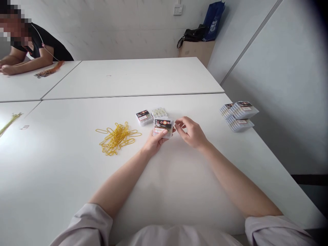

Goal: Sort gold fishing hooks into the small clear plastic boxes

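My left hand grips a small clear plastic box with a black printed label, the thumb lying over its front. Close to the box's right edge is my right hand, its fingers bent and a little apart, with nothing seen in them; whether the fingertips touch the box I cannot tell. Just behind the held box lie another labelled plastic box and a clear box with pale contents. A loose heap of yellow rubber bands lies to the left of my left hand.
Bundled stacks of similar boxes stand near the white table's right edge. A green-yellow bunch of strands lies far left. Across the table, a person leans beside an orange-brown bundle. Bags rest on a carton.
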### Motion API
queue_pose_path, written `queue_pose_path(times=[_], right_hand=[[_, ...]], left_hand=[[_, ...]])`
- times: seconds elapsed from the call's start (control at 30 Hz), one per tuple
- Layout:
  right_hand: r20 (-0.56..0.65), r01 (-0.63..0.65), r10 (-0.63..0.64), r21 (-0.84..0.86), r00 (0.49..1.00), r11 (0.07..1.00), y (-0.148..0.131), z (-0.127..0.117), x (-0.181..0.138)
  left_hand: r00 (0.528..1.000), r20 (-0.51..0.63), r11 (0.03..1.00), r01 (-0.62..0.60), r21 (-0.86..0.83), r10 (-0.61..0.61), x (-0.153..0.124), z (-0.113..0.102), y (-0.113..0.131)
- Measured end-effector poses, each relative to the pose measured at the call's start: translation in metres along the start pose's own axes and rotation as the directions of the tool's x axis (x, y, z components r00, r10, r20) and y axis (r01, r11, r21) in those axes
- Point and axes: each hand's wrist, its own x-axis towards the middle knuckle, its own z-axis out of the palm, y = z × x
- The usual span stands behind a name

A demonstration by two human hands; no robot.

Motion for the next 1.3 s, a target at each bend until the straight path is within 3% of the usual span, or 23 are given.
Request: queue_pose_path(times=[0.13, 0.27, 0.4, 0.53, 0.73, 0.9, 1.03, 1.13, 1.23, 1.3], right_hand=[[0.152, -0.253, 0.211, 0.367, 0.966, 0.895, -0.001, 0.006, 0.000], [0.208, -0.311, 0.235, 0.521, 0.950, 0.795, -0.003, 0.009, -0.001], [0.228, -0.313, 0.222, 0.550, 0.948, 0.774, -0.004, 0.008, -0.002], [0.271, -0.336, 0.220, 0.527, 0.937, 0.781, -0.002, 0.009, -0.002], [0.270, -0.351, 0.237, 0.541, 0.933, 0.765, 0.004, 0.016, -0.002], [0.303, -0.331, 0.160, 0.686, 0.940, 0.648, 0.014, 0.015, -0.002], [0.333, -0.346, 0.144, 0.702, 0.932, 0.622, 0.028, 0.013, -0.005], [0.359, -0.365, 0.143, 0.687, 0.922, 0.629, 0.035, 0.015, -0.009], [0.371, -0.359, 0.121, 0.684, 0.921, 0.635, 0.034, 0.019, -0.010], [0.346, -0.360, 0.148, 0.700, 0.927, 0.617, 0.029, 0.024, -0.007]], left_hand=[[0.999, 0.025, 0.999, 0.032, -0.021, -0.031, -0.001, 0.001, 0.001], [0.995, 0.026, 0.988, 0.100, -0.115, -0.098, -0.001, 0.000, 0.004], [0.996, -0.002, 0.988, 0.089, -0.126, -0.090, 0.000, -0.001, 0.002], [0.999, -0.039, 1.000, -0.010, 0.004, 0.010, 0.000, 0.000, -0.003], [0.995, -0.070, 0.984, -0.059, 0.168, 0.071, 0.002, 0.001, -0.007], [0.963, -0.004, 0.849, -0.235, 0.474, 0.269, 0.005, -0.006, -0.006], [0.955, 0.062, 0.749, -0.267, 0.606, 0.291, 0.004, -0.012, 0.000], [0.966, 0.035, 0.753, -0.222, 0.620, 0.257, 0.002, -0.013, 0.001], [0.964, -0.047, 0.827, -0.199, 0.526, 0.261, 0.003, -0.007, -0.004], [0.942, -0.199, 0.906, -0.178, 0.383, 0.269, 0.005, 0.001, -0.009]])
